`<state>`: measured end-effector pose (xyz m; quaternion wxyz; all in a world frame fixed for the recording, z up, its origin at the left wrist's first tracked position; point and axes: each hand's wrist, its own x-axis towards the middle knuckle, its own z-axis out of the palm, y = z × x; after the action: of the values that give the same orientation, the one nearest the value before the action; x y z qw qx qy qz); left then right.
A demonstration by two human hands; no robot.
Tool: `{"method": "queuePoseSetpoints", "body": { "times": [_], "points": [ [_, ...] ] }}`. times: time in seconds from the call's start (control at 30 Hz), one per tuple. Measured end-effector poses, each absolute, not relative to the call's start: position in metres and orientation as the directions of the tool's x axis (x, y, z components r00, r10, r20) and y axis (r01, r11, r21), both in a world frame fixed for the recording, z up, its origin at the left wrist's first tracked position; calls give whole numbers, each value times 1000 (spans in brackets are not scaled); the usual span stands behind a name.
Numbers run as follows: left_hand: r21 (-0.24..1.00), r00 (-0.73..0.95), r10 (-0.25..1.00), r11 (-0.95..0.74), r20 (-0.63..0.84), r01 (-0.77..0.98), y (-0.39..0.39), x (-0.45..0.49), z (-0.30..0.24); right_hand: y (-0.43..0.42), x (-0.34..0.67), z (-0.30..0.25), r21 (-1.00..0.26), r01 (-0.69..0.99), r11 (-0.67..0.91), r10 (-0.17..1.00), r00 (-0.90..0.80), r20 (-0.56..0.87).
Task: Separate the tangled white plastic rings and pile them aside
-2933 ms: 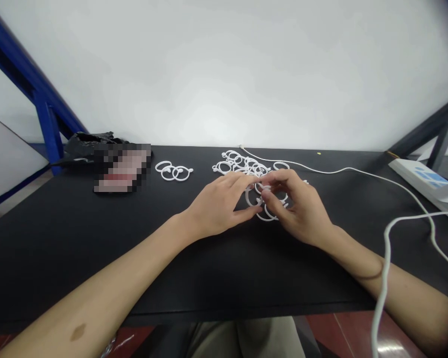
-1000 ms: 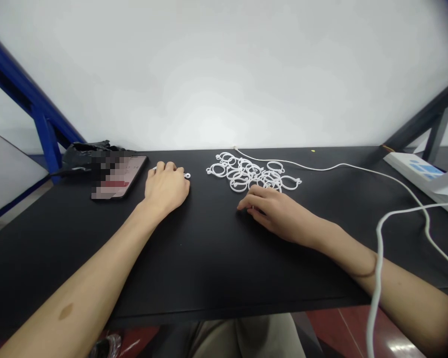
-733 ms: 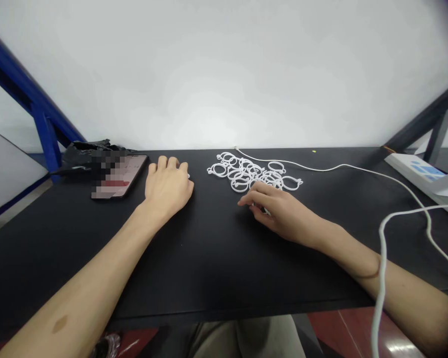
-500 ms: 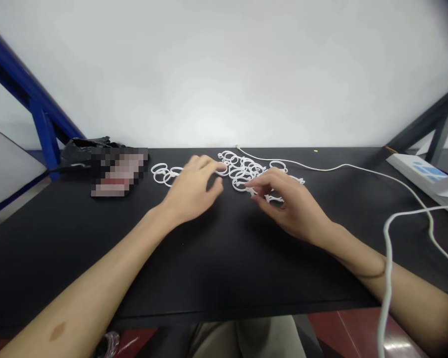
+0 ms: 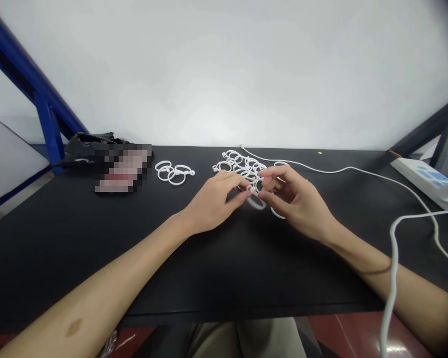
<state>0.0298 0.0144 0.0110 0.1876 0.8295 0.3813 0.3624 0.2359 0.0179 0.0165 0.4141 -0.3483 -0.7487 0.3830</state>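
Note:
A pile of white plastic rings (image 5: 242,164) lies at the back middle of the black table (image 5: 97,248). Just in front of it my left hand (image 5: 214,204) and my right hand (image 5: 296,201) meet over one white ring (image 5: 254,198). Both hands pinch that ring with thumb and fingertips, holding it slightly above the table. Another ring shows under my right hand's fingers. A small linked group of white rings (image 5: 173,172) lies apart to the left of the pile.
A blurred phone (image 5: 121,171) and a crumpled black bag (image 5: 85,144) lie at the back left. A white cable (image 5: 339,171) runs from the pile to the right, toward a white power strip (image 5: 425,181). A blue frame post (image 5: 47,124) stands left.
My left hand left the small ring group and came right to the pile. My right hand lifted a ring from the pile, and both hands now grip it.

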Motion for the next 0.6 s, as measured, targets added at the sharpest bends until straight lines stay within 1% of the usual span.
{"method": "queuePoseSetpoints", "body": {
  "times": [0.1,0.27,0.4,0.5,0.6],
  "points": [
    [587,442,783,-621,437,519,13,30,12,18,237,15,-764,338,549,812,-431,392],
    [614,445,799,-598,404,516,14,30,11,17,238,17,-681,417,602,782,-482,395],
    [673,418,807,-584,417,454,14,31,12,17,239,17,-671,449,590,791,-488,370],
    [716,398,825,-553,401,426,13,31,14,16,239,17,-677,475,563,808,-486,331],
    [699,390,829,-551,400,455,12,31,14,14,238,18,-671,496,551,819,-477,320]
  ]
}}
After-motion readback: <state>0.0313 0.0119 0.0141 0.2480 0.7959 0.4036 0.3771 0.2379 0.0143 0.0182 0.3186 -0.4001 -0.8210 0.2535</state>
